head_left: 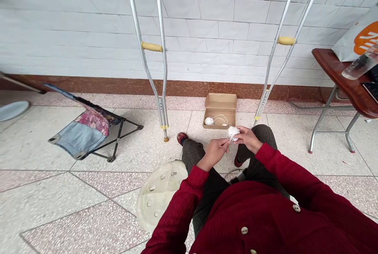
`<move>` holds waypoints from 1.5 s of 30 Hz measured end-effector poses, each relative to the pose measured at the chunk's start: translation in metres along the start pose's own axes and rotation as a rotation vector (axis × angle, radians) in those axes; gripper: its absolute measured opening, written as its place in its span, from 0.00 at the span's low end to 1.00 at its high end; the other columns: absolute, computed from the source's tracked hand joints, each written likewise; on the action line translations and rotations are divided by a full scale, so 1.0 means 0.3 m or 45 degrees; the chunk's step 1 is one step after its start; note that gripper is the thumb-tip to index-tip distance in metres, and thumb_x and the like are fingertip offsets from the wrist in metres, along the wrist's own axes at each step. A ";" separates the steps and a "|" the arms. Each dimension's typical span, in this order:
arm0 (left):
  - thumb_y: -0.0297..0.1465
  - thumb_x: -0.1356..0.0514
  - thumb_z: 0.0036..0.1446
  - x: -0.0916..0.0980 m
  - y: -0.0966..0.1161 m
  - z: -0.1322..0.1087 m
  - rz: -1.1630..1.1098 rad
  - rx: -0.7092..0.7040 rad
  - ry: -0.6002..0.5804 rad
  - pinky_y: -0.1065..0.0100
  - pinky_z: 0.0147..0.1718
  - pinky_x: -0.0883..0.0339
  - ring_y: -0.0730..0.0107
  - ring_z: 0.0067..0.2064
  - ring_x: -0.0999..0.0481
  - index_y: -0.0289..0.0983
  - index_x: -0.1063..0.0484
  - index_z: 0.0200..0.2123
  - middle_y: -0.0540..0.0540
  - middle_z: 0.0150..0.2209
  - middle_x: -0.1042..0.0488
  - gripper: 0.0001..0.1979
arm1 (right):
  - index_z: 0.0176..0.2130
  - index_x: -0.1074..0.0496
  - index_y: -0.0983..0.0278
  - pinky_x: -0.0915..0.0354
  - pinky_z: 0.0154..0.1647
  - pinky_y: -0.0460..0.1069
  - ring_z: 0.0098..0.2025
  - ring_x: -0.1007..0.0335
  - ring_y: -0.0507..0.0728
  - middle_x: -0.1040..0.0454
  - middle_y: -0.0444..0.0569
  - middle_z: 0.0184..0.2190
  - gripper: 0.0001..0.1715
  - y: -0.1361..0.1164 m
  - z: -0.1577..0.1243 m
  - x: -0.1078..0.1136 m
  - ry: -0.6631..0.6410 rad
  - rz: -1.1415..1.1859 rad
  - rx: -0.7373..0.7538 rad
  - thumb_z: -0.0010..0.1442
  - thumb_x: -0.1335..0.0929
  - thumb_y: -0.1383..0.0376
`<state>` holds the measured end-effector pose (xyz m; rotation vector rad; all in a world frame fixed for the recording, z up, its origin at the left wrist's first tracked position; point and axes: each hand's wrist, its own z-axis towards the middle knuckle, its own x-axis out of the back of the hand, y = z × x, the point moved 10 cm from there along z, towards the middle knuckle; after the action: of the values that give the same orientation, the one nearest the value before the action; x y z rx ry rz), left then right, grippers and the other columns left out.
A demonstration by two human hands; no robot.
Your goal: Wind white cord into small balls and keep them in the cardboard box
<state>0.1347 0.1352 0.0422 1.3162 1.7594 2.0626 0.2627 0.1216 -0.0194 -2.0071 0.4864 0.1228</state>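
Observation:
In front of my knees, a small bunched piece of white yarn work point(233, 132) is held between my two hands. My right hand point(247, 138) grips it from the right side, fingers closed round its edge. On the left, my left hand point(216, 152) is closed in a pinch at the lower left edge of the piece; whether a thin tool is in those fingers is too small to tell. Just beyond stands an open cardboard box point(221, 100) on the floor. Inside it lie a white yarn ball point(209, 121) and a loose, curling strand point(220, 117).
Two metal crutches, a left one point(162, 108) and a right one point(267, 76), lean on the tiled wall. A folding stool point(85, 132) is at left, a pale plastic stool point(147, 203) beside my leg. At right, a brown table point(339, 73) bears a bottle point(358, 67) and bag point(351, 41).

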 end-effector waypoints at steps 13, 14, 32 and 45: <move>0.42 0.49 0.63 0.027 0.058 -0.085 -0.443 0.024 -0.030 0.70 0.35 0.34 0.70 0.28 0.27 0.35 0.30 0.22 0.48 0.22 0.27 0.23 | 0.42 0.29 0.62 0.28 0.23 0.46 0.27 0.33 0.48 0.31 0.43 0.35 0.29 -0.091 0.037 0.062 0.097 -0.363 0.312 0.36 0.25 0.68; 0.42 0.49 0.62 0.035 0.065 -0.089 -0.489 0.034 -0.016 0.69 0.35 0.33 0.70 0.28 0.27 0.35 0.30 0.23 0.48 0.21 0.27 0.22 | 0.42 0.28 0.61 0.29 0.21 0.45 0.26 0.35 0.47 0.32 0.43 0.37 0.28 -0.095 0.043 0.071 0.129 -0.465 0.360 0.36 0.26 0.68; 0.38 0.49 0.63 -0.035 -0.039 -0.096 -0.378 0.040 -0.069 0.71 0.35 0.37 0.72 0.28 0.28 0.34 0.29 0.20 0.49 0.23 0.26 0.22 | 0.39 0.27 0.64 0.27 0.25 0.47 0.28 0.30 0.51 0.28 0.44 0.33 0.26 -0.124 -0.025 0.005 0.012 -0.124 0.234 0.36 0.24 0.67; 0.35 0.45 0.60 -0.037 0.016 0.041 0.579 -0.235 -0.143 0.69 0.33 0.41 0.66 0.30 0.29 0.35 0.27 0.21 0.46 0.22 0.28 0.18 | 0.30 0.30 0.67 0.36 0.14 0.42 0.18 0.33 0.50 0.28 0.42 0.23 0.16 0.160 -0.154 -0.027 -0.346 -0.536 -0.285 0.37 0.26 0.70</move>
<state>0.1517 0.1361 0.0397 1.8619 1.2736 2.2426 0.2311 0.0644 -0.0351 -2.2239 -0.1321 0.1920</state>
